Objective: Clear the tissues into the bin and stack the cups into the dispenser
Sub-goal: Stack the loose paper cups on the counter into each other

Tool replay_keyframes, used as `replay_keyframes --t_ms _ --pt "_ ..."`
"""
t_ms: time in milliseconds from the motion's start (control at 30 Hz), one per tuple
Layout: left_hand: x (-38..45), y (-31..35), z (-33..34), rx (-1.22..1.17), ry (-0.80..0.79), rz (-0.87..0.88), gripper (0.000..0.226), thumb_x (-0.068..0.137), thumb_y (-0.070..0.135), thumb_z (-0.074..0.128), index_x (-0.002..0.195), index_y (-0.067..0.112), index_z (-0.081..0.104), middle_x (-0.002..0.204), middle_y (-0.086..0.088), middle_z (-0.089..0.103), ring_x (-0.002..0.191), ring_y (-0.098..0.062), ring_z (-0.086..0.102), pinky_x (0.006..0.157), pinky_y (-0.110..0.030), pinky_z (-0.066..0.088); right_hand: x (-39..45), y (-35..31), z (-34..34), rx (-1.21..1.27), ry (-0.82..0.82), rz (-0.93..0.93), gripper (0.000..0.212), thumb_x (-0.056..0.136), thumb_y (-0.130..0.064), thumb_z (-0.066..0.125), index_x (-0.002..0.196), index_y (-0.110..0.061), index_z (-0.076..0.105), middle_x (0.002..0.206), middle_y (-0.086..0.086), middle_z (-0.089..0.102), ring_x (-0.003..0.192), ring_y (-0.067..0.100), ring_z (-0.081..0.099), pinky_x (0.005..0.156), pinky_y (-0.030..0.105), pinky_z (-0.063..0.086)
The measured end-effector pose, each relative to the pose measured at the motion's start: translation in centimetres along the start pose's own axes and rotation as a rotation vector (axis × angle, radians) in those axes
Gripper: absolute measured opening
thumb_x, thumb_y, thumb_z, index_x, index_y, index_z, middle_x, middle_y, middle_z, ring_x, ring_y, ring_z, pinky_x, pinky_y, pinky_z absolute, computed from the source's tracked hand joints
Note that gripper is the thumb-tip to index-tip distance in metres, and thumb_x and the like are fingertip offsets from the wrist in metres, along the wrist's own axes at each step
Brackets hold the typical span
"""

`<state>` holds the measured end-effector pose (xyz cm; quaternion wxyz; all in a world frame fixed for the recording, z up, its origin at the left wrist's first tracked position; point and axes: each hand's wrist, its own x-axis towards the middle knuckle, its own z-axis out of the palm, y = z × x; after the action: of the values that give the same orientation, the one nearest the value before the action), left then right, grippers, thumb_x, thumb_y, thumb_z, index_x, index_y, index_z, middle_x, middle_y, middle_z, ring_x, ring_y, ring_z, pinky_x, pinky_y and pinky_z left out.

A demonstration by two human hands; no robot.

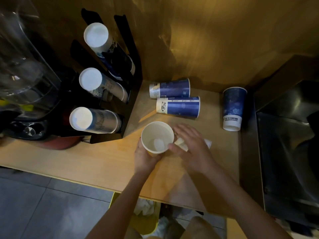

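Paper cup [157, 136] in left hand [144, 156], right hand [191, 147] over tissue [181, 144]

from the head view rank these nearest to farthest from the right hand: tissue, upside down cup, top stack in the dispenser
1. tissue: under the right hand, touching it
2. upside down cup: upper right of it, by the counter's right edge
3. top stack: far upper left, in the dispenser
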<state>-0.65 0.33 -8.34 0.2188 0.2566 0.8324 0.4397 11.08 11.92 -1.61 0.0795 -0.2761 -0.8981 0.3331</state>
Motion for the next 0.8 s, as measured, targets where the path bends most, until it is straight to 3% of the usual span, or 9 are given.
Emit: replay_keyframes --t_ms 100,267,433,533,633,700,800 --pt "0.0 0.0 -0.1 0.007 0.010 -0.005 0.096 0.042 0.046 0.065 0.123 -0.002 0.046 0.119 -0.023 0.058 0.109 -0.033 0.054 0.074 -0.008 0.027 -0.7 2.7 -1.1 -0.118 0.127 0.110 0.068 0.067 -0.061 0.047 0.124 -0.023 0.050 0.129 0.000 0.055 0.123 0.022 0.044 0.103 0.039 0.034" --pt "0.0 -0.2 0.2 0.015 0.006 -0.032 0.089 0.047 0.029 0.070 0.125 -0.002 0.044 0.123 -0.022 0.057 0.114 -0.034 0.052 0.078 -0.009 0.027 -3.1 6.5 -0.8 -0.215 -0.036 0.282 0.109 0.051 -0.050 0.080 0.139 -0.019 0.024 0.144 0.007 0.037 0.132 0.028 0.032 0.108 0.040 0.027" --pt "0.0 -0.1 0.0 0.018 -0.018 -0.042 0.093 0.047 0.035 0.072 0.128 0.001 0.043 0.126 -0.018 0.056 0.116 -0.031 0.051 0.086 -0.017 0.032 -3.2 6.7 -0.3 -0.044 -0.018 0.343 0.109 0.056 -0.026 0.082 0.143 -0.020 0.017 0.141 0.010 0.036 0.128 0.029 0.036 0.099 0.041 0.037" --pt "-0.2 0.0 -0.1 -0.005 -0.027 -0.054 0.101 0.041 0.048 0.067 0.128 0.002 0.044 0.125 -0.016 0.057 0.115 -0.028 0.052 0.087 -0.020 0.034 -2.5 6.2 -1.0 0.044 0.066 0.394 0.112 0.052 -0.027 0.083 0.143 -0.020 0.016 0.141 0.011 0.039 0.128 0.030 0.039 0.104 0.047 0.037" --pt "-0.2 0.1 -0.2 -0.003 -0.025 -0.063 0.103 0.039 0.049 0.065 0.128 0.003 0.043 0.126 -0.017 0.056 0.116 -0.029 0.051 0.087 -0.021 0.034 -1.9 4.7 -2.6 0.243 0.274 0.447 0.102 0.052 -0.035 0.078 0.137 -0.029 0.022 0.137 0.009 0.044 0.123 0.028 0.044 0.100 0.050 0.042" --pt "-0.2 0.1 -0.2 0.006 -0.032 -0.059 0.103 0.040 0.047 0.068 0.129 0.002 0.042 0.127 -0.017 0.055 0.116 -0.030 0.050 0.087 -0.022 0.034 -1.5 3.0 -4.0 0.437 0.391 0.402 0.089 0.056 -0.037 0.073 0.133 -0.026 0.028 0.128 0.005 0.048 0.115 0.022 0.049 0.091 0.043 0.049" --pt "-0.1 0.1 -0.1 0.008 -0.036 -0.057 0.095 0.045 0.034 0.072 0.129 0.002 0.042 0.127 -0.018 0.055 0.117 -0.031 0.051 0.087 -0.021 0.033 -0.7 0.3 -6.4 0.654 0.486 0.241 0.076 0.058 -0.043 0.066 0.126 -0.022 0.038 0.120 0.000 0.050 0.104 0.009 0.051 0.076 0.015 0.048"
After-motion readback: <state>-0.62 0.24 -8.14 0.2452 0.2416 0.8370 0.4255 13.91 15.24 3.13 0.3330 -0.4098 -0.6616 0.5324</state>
